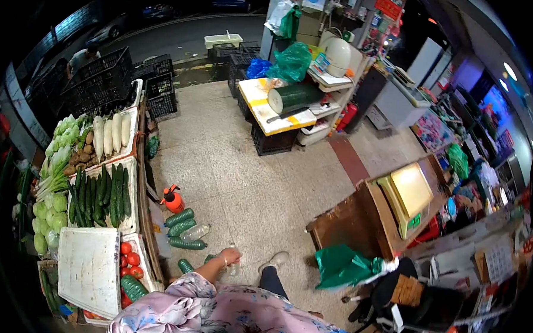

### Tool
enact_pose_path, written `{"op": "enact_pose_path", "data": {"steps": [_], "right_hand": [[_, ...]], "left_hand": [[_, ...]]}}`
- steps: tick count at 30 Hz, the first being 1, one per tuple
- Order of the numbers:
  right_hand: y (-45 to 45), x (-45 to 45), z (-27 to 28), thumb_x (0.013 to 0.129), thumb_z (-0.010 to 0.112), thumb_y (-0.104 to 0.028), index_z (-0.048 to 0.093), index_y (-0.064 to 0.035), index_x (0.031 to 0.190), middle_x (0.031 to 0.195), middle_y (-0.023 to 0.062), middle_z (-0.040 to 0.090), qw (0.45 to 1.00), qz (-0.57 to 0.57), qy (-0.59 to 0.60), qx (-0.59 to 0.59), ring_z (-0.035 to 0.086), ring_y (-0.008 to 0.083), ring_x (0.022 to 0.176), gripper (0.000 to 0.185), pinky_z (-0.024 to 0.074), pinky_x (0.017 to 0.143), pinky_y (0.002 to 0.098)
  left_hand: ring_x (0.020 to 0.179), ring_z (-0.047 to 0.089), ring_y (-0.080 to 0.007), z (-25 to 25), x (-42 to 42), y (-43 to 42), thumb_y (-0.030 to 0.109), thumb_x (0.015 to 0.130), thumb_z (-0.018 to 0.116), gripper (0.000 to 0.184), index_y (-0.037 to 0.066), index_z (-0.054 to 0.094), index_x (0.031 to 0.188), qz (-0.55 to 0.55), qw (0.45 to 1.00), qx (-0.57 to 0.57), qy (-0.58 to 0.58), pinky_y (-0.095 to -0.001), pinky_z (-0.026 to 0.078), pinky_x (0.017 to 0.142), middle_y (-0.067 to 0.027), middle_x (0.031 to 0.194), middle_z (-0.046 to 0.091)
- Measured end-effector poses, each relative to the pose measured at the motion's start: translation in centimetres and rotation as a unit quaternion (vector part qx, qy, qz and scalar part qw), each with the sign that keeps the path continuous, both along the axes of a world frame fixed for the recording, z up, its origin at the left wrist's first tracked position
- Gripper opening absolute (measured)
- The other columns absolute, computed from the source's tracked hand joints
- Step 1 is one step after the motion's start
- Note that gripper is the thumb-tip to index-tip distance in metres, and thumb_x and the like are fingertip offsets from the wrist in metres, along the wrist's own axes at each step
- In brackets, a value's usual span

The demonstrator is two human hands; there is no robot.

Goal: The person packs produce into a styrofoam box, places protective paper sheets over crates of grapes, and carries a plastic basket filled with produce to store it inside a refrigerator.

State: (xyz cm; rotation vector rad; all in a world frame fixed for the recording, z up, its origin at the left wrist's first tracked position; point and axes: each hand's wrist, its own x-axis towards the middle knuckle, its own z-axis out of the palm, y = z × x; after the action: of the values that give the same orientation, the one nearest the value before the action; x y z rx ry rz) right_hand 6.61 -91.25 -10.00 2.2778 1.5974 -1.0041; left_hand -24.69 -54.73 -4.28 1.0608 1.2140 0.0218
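My left hand (231, 256) reaches down near the floor, its fingers closed around the upper part of a clear plastic bottle (233, 268). To its left, several green ridged bottles (182, 227) lie on the tiles, with a clear bottle (196, 232) among them. An orange spray bottle (171, 199) stands just beyond them. Another green bottle (185, 265) lies close to my left forearm. My right hand does not show; only a small bit of skin appears at the lower edge of my flowered shirt.
Vegetable crates (135, 196) line the left side. A wooden desk with a scale (409, 195) stands at right, a green bag (340, 266) before it. Ahead, a table (274, 126) bears a large winter melon (294, 97) and a knife. A person (84, 57) is by the black crates.
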Motion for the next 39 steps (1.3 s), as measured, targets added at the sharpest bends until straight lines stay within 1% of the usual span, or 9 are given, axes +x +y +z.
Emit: {"op": "enact_pose_path", "data": {"steps": [6, 9, 11, 13, 15, 17, 27, 36, 39], "right_hand": [[18.7, 8.5, 0.7, 0.073, 0.049, -0.019, 0.056, -0.0056, 0.083, 0.077, 0.0152, 0.057, 0.988, -0.069, 0.111, -0.084, 0.053, 0.0276, 0.071, 0.018, 0.0421, 0.057, 0.0373], [31.8, 11.7, 8.8, 0.074, 0.048, -0.020, 0.056, -0.0051, 0.084, 0.077, 0.0168, 0.056, 0.906, -0.267, 0.280, -0.169, 0.052, 0.0302, 0.074, 0.019, 0.0417, 0.060, 0.0387], [37.2, 18.6, -12.6, 0.081, 0.040, -0.019, 0.056, -0.0008, 0.083, 0.082, 0.0173, 0.055, 0.933, 0.228, 0.039, 0.277, 0.052, 0.0323, 0.075, 0.024, 0.0411, 0.064, 0.0394], [46.1, 19.0, 5.8, 0.078, 0.045, -0.015, 0.055, -0.0049, 0.075, 0.072, 0.0158, 0.055, 0.932, 0.234, -0.028, 0.276, 0.054, 0.0298, 0.066, 0.014, 0.0433, 0.060, 0.0396], [55.2, 19.0, 6.9, 0.076, 0.049, -0.013, 0.054, -0.0054, 0.076, 0.074, 0.0104, 0.056, 0.963, 0.178, -0.126, 0.160, 0.054, 0.0244, 0.068, 0.010, 0.0440, 0.058, 0.0362], [60.6, 19.0, 11.0, 0.076, 0.055, -0.022, 0.055, -0.0084, 0.092, 0.079, 0.0014, 0.056, 0.842, -0.341, 0.385, 0.162, 0.053, 0.0138, 0.072, 0.021, 0.0429, 0.059, 0.0286], [68.0, 26.7, 10.1, 0.079, 0.050, -0.032, 0.048, -0.0058, 0.112, 0.102, 0.0095, 0.053, 0.921, -0.274, 0.239, -0.139, 0.053, 0.0245, 0.086, 0.042, 0.0465, 0.069, 0.0367], [62.2, 40.8, 6.2, 0.077, 0.050, -0.013, 0.056, -0.0057, 0.094, 0.069, 0.0057, 0.054, 0.577, -0.755, 0.287, 0.122, 0.046, 0.0160, 0.048, 0.019, 0.0346, 0.040, 0.0288], [61.0, 43.5, 2.3, 0.077, 0.052, -0.019, 0.056, -0.0023, 0.091, 0.070, 0.0074, 0.053, 0.682, -0.671, 0.288, 0.048, 0.048, 0.0164, 0.053, 0.022, 0.0368, 0.046, 0.0306]], "left_hand": [[0.066, 0.057, -0.0285, -8.0, -8.0, 6.0, 0.020, 0.066, 0.048, 0.015, 0.011, 0.061, 0.068, -0.433, 0.795, 0.299, 0.302, -0.0395, 0.044, 0.054, -0.0122, 0.073, 0.059], [0.067, 0.057, -0.0279, -5.3, -9.4, 7.5, 0.020, 0.068, 0.047, 0.015, 0.011, 0.059, 0.073, -0.070, 0.944, 0.039, 0.319, -0.0397, 0.044, 0.054, -0.0117, 0.074, 0.058], [0.067, 0.056, -0.0275, -3.7, -7.0, 9.3, 0.020, 0.070, 0.046, 0.016, 0.011, 0.057, 0.076, 0.142, 0.950, -0.072, 0.269, -0.0399, 0.043, 0.053, -0.0114, 0.075, 0.058], [0.068, 0.056, -0.0271, -3.5, -3.9, 12.2, 0.020, 0.071, 0.045, 0.016, 0.012, 0.056, 0.080, 0.236, 0.936, -0.128, 0.230, -0.0400, 0.043, 0.053, -0.0111, 0.075, 0.057], [0.068, 0.055, -0.0268, -3.5, -0.7, 16.1, 0.020, 0.072, 0.044, 0.017, 0.012, 0.055, 0.083, 0.233, 0.937, -0.140, 0.220, -0.0401, 0.043, 0.053, -0.0107, 0.076, 0.056], [0.068, 0.055, -0.0264, -3.2, 1.1, 21.8, 0.020, 0.073, 0.043, 0.018, 0.012, 0.053, 0.086, 0.227, 0.941, -0.123, 0.220, -0.0403, 0.042, 0.053, -0.0104, 0.077, 0.056], [0.070, 0.052, -0.0245, -5.0, 18.5, 48.9, 0.020, 0.079, 0.038, 0.025, 0.014, 0.047, 0.102, 0.152, 0.959, -0.119, 0.209, -0.0410, 0.041, 0.052, -0.0088, 0.081, 0.053], [0.069, 0.052, -0.0230, -5.0, 40.7, 72.8, 0.024, 0.078, 0.048, 0.027, 0.011, 0.047, 0.101, -0.011, 0.980, -0.035, 0.196, -0.0411, 0.040, 0.049, -0.0087, 0.082, 0.051], [0.062, 0.053, -0.0209, -7.1, 49.6, 73.0, 0.021, 0.075, 0.047, 0.017, 0.008, 0.048, 0.086, -0.052, 0.987, -0.135, 0.068, -0.0337, 0.042, 0.047, -0.0064, 0.076, 0.052]]}}
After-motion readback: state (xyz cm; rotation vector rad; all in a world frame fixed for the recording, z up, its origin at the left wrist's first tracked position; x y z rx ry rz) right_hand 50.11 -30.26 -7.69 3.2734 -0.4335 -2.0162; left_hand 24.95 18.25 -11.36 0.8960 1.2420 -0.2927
